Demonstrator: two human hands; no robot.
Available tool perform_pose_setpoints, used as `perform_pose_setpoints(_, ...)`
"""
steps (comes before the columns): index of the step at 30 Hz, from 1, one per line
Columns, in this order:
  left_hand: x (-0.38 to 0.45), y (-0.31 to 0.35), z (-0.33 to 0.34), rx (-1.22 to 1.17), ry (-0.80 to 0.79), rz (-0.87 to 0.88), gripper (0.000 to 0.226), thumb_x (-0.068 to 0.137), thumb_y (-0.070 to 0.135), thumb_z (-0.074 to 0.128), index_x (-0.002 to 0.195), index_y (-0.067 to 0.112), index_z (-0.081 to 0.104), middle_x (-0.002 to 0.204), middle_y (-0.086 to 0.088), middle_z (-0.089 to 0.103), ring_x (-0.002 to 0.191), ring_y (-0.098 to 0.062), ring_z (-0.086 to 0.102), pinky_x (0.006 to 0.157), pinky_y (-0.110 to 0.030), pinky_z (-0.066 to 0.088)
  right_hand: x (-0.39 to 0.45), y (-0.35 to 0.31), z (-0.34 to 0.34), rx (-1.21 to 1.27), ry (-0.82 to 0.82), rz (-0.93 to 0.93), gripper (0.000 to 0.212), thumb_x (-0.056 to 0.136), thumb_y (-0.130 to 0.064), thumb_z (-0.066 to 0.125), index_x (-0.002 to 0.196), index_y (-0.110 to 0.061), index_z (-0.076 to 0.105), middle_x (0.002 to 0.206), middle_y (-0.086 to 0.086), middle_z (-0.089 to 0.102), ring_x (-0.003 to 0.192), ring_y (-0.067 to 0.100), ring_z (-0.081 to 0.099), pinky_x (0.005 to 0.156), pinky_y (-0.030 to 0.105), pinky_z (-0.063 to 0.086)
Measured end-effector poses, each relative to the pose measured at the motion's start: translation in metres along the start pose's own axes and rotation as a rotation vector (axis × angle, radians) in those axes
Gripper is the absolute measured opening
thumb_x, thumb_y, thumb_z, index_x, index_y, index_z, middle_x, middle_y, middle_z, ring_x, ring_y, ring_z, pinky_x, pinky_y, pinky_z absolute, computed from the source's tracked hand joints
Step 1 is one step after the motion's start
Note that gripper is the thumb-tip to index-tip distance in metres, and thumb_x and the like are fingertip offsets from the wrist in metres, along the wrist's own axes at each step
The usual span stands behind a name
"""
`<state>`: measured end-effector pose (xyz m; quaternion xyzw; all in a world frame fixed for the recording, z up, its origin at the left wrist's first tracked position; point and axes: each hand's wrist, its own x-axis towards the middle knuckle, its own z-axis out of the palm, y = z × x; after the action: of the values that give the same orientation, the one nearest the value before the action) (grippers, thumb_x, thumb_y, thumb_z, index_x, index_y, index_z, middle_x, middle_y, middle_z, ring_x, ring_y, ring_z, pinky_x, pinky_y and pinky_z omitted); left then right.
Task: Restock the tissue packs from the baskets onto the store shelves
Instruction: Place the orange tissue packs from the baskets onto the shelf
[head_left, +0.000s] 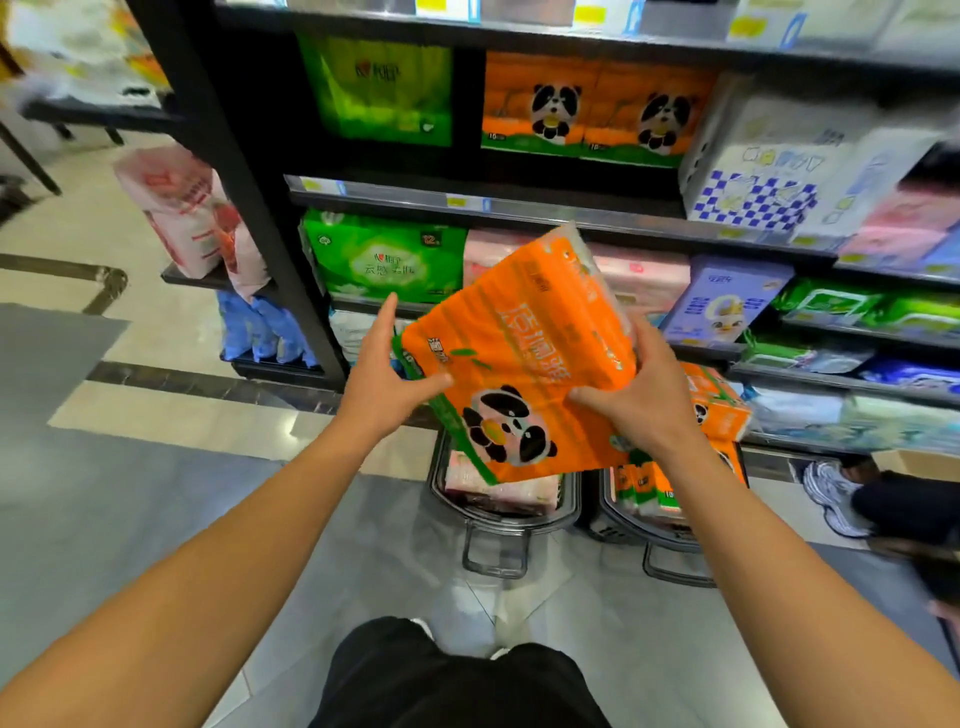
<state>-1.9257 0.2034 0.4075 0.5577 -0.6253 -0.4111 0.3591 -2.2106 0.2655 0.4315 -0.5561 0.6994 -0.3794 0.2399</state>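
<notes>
I hold a large orange tissue pack (524, 353) with a panda print, tilted, above two dark baskets on the floor. My left hand (387, 379) grips its left edge and my right hand (636, 392) grips its lower right side. The left basket (496, 525) holds pink packs. The right basket (654, 535) holds more orange panda packs (719, 410). On the shelf (519, 208) above stand two matching orange panda packs (597, 109), with a green pack (384, 88) to their left.
The black shelf unit carries green, pink, purple and blue-checked tissue packs on several levels. A pink pack (192, 213) stands on the unit's left end. Another person's shoe (831, 496) and dark trouser leg are at the right. Tiled floor lies to the left.
</notes>
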Motion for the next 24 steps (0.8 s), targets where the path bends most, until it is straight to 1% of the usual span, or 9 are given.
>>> perform_pose_setpoints(4, 0.016, 0.039, -0.012, 0.071, -0.131, 0.202, 0.110, 0.071, 0.049, 0.083, 0.153, 0.043, 0.009, 0.164, 0.007, 0.013, 0.149, -0.020, 0.018, 0.117, -0.052, 0.025, 0.008, -0.011, -0.006, -0.203, -0.078, -0.104, 0.098, 0.057, -0.038, 0.092, 0.140, -0.034, 0.040, 0.128, -0.001, 0.055, 0.115, 0.021, 0.052, 0.091, 0.038, 0.044)
perform_pose_setpoints(7, 0.028, 0.055, -0.015, 0.085, -0.273, 0.247, 0.112, 0.064, 0.060, 0.080, 0.151, 0.051, 0.010, 0.162, 0.012, 0.017, 0.148, -0.015, 0.020, 0.116, -0.050, 0.027, 0.012, -0.016, -0.006, -0.263, -0.155, -0.135, 0.106, 0.055, -0.042, 0.092, 0.144, -0.039, 0.035, 0.138, -0.002, 0.051, 0.123, 0.024, 0.050, 0.100, 0.049, 0.045)
perform_pose_setpoints(10, 0.036, 0.061, -0.016, 0.039, -0.403, 0.230, 0.115, 0.066, 0.044, 0.087, 0.150, 0.056, 0.009, 0.153, 0.016, 0.033, 0.133, -0.009, 0.045, 0.105, -0.043, 0.044, 0.015, -0.028, -0.004, -0.345, -0.226, -0.187, 0.109, 0.056, -0.045, 0.091, 0.147, -0.039, 0.032, 0.144, -0.003, 0.047, 0.131, 0.023, 0.044, 0.106, 0.053, 0.040)
perform_pose_setpoints(12, 0.042, 0.059, -0.019, 0.022, -0.448, 0.231, 0.118, 0.069, 0.029, 0.089, 0.149, 0.056, 0.007, 0.142, 0.020, 0.040, 0.119, -0.001, 0.053, 0.095, -0.034, 0.050, 0.017, -0.036, -0.002, -0.367, -0.243, -0.199, 0.109, 0.057, -0.046, 0.090, 0.148, -0.041, 0.030, 0.146, -0.005, 0.046, 0.132, 0.022, 0.042, 0.108, 0.052, 0.037)
perform_pose_setpoints(16, 0.050, 0.056, -0.027, 0.038, -0.426, 0.243, 0.117, 0.069, 0.021, 0.089, 0.143, 0.062, 0.009, 0.140, 0.013, 0.046, 0.116, -0.011, 0.057, 0.096, -0.040, 0.052, 0.023, -0.044, 0.003, -0.398, -0.281, -0.205, 0.109, 0.058, -0.050, 0.088, 0.149, -0.042, 0.028, 0.148, -0.007, 0.044, 0.134, 0.021, 0.040, 0.110, 0.053, 0.035)
perform_pose_setpoints(18, 0.052, 0.052, -0.029, 0.028, -0.393, 0.244, 0.114, 0.067, 0.021, 0.090, 0.142, 0.063, 0.016, 0.141, 0.008, 0.047, 0.115, -0.015, 0.058, 0.095, -0.044, 0.053, 0.025, -0.046, 0.006, -0.408, -0.277, -0.203, 0.110, 0.056, -0.052, 0.087, 0.149, -0.040, 0.030, 0.147, -0.005, 0.046, 0.132, 0.021, 0.042, 0.109, 0.050, 0.037)
perform_pose_setpoints(20, 0.055, 0.047, -0.030, -0.007, -0.372, 0.240, 0.108, 0.065, 0.020, 0.090, 0.141, 0.061, 0.025, 0.136, 0.009, 0.050, 0.111, -0.016, 0.060, 0.091, -0.045, 0.055, 0.028, -0.048, 0.008, -0.446, -0.252, -0.223, 0.111, 0.053, -0.059, 0.083, 0.149, -0.037, 0.032, 0.145, -0.003, 0.049, 0.130, 0.022, 0.046, 0.109, 0.048, 0.037)
perform_pose_setpoints(22, 0.057, 0.043, -0.031, -0.036, -0.342, 0.240, 0.100, 0.067, 0.020, 0.089, 0.139, 0.057, 0.031, 0.127, 0.017, 0.051, 0.109, -0.012, 0.060, 0.087, -0.040, 0.056, 0.031, -0.050, 0.011, -0.552, -0.197, -0.261, 0.111, 0.051, -0.067, 0.075, 0.149, -0.039, 0.032, 0.147, -0.004, 0.049, 0.134, 0.023, 0.043, 0.114, 0.050, 0.028)
perform_pose_setpoints(24, 0.060, 0.040, -0.030, -0.062, -0.293, 0.230, 0.093, 0.068, 0.019, 0.088, 0.135, 0.055, 0.035, 0.120, 0.023, 0.051, 0.104, -0.006, 0.059, 0.079, -0.030, 0.056, 0.032, -0.052, 0.013, -0.616, -0.128, -0.250, 0.109, 0.056, -0.065, 0.077, 0.151, -0.041, 0.028, 0.152, -0.005, 0.042, 0.141, 0.022, 0.034, 0.119, 0.052, 0.014)
